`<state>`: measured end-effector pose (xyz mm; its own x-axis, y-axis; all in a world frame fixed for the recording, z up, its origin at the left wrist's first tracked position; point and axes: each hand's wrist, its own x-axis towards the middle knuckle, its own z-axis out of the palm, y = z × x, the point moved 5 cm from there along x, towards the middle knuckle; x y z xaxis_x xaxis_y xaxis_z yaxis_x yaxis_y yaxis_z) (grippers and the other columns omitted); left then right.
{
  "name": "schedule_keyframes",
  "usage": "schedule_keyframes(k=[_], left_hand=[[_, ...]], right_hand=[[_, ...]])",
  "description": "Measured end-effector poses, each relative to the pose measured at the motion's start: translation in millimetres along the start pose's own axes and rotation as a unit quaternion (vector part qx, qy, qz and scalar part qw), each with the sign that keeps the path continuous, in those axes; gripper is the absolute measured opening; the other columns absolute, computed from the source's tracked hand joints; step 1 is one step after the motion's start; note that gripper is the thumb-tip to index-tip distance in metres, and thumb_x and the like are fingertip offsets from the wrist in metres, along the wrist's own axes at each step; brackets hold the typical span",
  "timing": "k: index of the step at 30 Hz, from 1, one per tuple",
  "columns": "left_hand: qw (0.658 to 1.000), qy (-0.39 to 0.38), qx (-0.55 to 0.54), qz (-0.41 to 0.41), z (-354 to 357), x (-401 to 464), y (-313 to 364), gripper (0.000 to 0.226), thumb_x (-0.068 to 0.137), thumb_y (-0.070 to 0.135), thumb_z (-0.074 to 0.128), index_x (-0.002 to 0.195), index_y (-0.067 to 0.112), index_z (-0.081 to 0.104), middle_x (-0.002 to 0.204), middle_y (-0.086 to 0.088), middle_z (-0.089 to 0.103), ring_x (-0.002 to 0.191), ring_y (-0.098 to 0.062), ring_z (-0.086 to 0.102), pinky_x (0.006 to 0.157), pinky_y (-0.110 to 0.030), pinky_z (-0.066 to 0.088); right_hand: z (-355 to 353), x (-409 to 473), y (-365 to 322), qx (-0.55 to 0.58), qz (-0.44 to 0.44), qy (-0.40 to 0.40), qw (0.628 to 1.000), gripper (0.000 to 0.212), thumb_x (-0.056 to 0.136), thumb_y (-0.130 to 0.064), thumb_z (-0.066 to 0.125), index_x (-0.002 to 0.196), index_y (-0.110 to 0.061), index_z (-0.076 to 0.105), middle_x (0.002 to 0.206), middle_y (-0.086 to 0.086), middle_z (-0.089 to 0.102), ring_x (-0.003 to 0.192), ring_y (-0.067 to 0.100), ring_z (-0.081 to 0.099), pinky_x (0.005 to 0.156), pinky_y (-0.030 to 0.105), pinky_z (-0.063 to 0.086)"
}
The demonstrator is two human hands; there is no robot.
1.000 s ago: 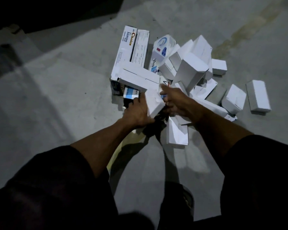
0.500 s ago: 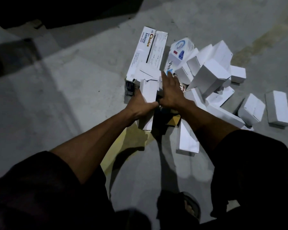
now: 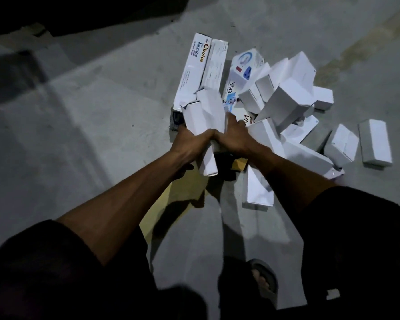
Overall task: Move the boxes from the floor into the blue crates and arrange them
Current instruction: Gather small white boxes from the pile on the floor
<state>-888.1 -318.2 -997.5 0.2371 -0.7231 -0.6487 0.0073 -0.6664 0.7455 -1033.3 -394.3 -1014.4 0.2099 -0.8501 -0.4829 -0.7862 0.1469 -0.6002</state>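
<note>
A heap of white cardboard boxes [image 3: 289, 105] lies on the grey concrete floor. Two long printed boxes [image 3: 199, 70] lie side by side at the heap's far left, one lettered "Choice". My left hand [image 3: 189, 142] and my right hand [image 3: 234, 137] meet around a bundle of white boxes [image 3: 206, 114] at the heap's near left. Both hands grip it, left from the left side, right from the right. One box of the bundle [image 3: 209, 162] sticks down below my hands. No blue crate is in view.
Loose white boxes lie to the right [image 3: 375, 142] and one long box [image 3: 259, 188] under my right forearm. A yellow floor marking [image 3: 162, 204] runs below my left arm. My sandalled foot [image 3: 262, 280] stands at the bottom. Bare floor spreads to the left.
My hands have closed together around the white boxes, and the bundle now stands taller between them. The camera has shifted, so the heap sits further right in the view.
</note>
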Motion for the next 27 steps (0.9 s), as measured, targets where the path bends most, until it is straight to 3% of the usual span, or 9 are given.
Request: schedule_keyframes(k=[2,4,7,9,12,17,22,25,27], left_hand=[[1.000,-0.011,0.003,-0.019,0.8,-4.8,-8.6,0.077,0.069,0.046,0.067,0.137,0.022,0.043,0.121,-0.004,0.064,0.097,-0.023,0.064,0.068,-0.035,0.051],[0.998,-0.017,0.016,-0.064,4.1,-9.1,-24.7,0.074,0.077,0.046,0.067,0.139,0.016,0.041,0.125,-0.009,0.063,0.102,-0.028,0.063,0.074,-0.037,0.053],[0.993,-0.032,0.031,-0.111,17.6,-19.8,-51.2,0.074,0.093,0.040,0.065,0.148,0.006,0.028,0.140,-0.016,0.053,0.119,-0.034,0.058,0.088,-0.041,0.051],[0.991,-0.050,0.063,-0.110,29.2,-29.7,-65.2,0.080,0.096,0.039,0.062,0.152,0.005,0.016,0.147,-0.017,0.045,0.126,-0.034,0.052,0.098,-0.043,0.049],[0.989,-0.050,0.105,-0.090,38.9,-36.3,-77.6,0.085,0.095,0.040,0.064,0.152,0.009,0.008,0.150,-0.018,0.039,0.131,-0.036,0.047,0.108,-0.050,0.045],[0.976,-0.072,0.178,-0.103,41.6,-30.5,-87.2,0.083,0.097,0.037,0.062,0.151,0.003,0.010,0.151,-0.020,0.039,0.133,-0.038,0.046,0.108,-0.047,0.044],[0.965,-0.099,0.215,-0.110,40.4,-28.2,-92.4,0.081,0.098,0.040,0.060,0.152,-0.001,0.016,0.150,-0.020,0.041,0.131,-0.035,0.050,0.103,-0.043,0.048],[0.967,-0.096,0.207,-0.116,39.3,-26.9,-95.1,0.087,0.098,0.042,0.059,0.154,-0.001,0.009,0.153,-0.019,0.035,0.134,-0.035,0.046,0.105,-0.042,0.047],[0.971,-0.078,0.201,-0.100,40.5,-25.7,-94.2,0.088,0.099,0.040,0.058,0.153,-0.002,0.002,0.153,-0.020,0.035,0.135,-0.035,0.045,0.108,-0.043,0.044]], right_hand=[[8.0,-21.3,15.1,0.172,0.083,-0.078,0.978,0.087,0.069,-0.051,0.067,0.145,-0.029,0.031,0.120,0.009,0.056,0.103,0.029,0.060,0.082,0.044,0.055],[18.7,-47.2,29.8,0.316,0.157,-0.195,0.915,0.066,0.066,-0.028,0.070,0.128,-0.020,0.046,0.098,0.008,0.054,0.084,0.025,0.056,0.070,0.038,0.055],[31.6,-79.6,54.6,0.377,0.217,-0.254,0.864,0.039,0.075,-0.010,0.062,0.114,-0.011,0.058,0.104,0.015,0.056,0.100,0.034,0.059,0.081,0.048,0.058],[40.9,-92.8,69.1,0.336,0.241,-0.241,0.878,0.035,0.078,-0.004,0.057,0.111,-0.015,0.062,0.112,0.017,0.058,0.109,0.038,0.059,0.087,0.051,0.056],[54.6,-102.7,77.1,0.255,0.239,-0.223,0.910,0.045,0.077,-0.004,0.056,0.120,-0.019,0.061,0.116,0.016,0.061,0.106,0.035,0.060,0.095,0.053,0.052],[63.0,-103.6,77.3,0.190,0.196,-0.192,0.943,0.051,0.085,0.000,0.053,0.129,-0.026,0.053,0.125,0.011,0.062,0.113,0.032,0.061,0.091,0.053,0.056],[63.0,-105.2,80.0,0.193,0.188,-0.196,0.943,0.054,0.088,0.002,0.048,0.132,-0.028,0.046,0.126,0.009,0.060,0.112,0.033,0.061,0.089,0.052,0.057],[62.9,-101.3,81.7,0.218,0.177,-0.198,0.939,0.048,0.086,-0.003,0.053,0.130,-0.021,0.054,0.117,0.011,0.065,0.103,0.029,0.064,0.086,0.046,0.059],[53.6,-95.8,84.0,0.214,0.158,-0.128,0.955,0.032,0.088,0.001,0.053,0.117,-0.011,0.061,0.098,0.015,0.064,0.087,0.029,0.060,0.070,0.033,0.056]])
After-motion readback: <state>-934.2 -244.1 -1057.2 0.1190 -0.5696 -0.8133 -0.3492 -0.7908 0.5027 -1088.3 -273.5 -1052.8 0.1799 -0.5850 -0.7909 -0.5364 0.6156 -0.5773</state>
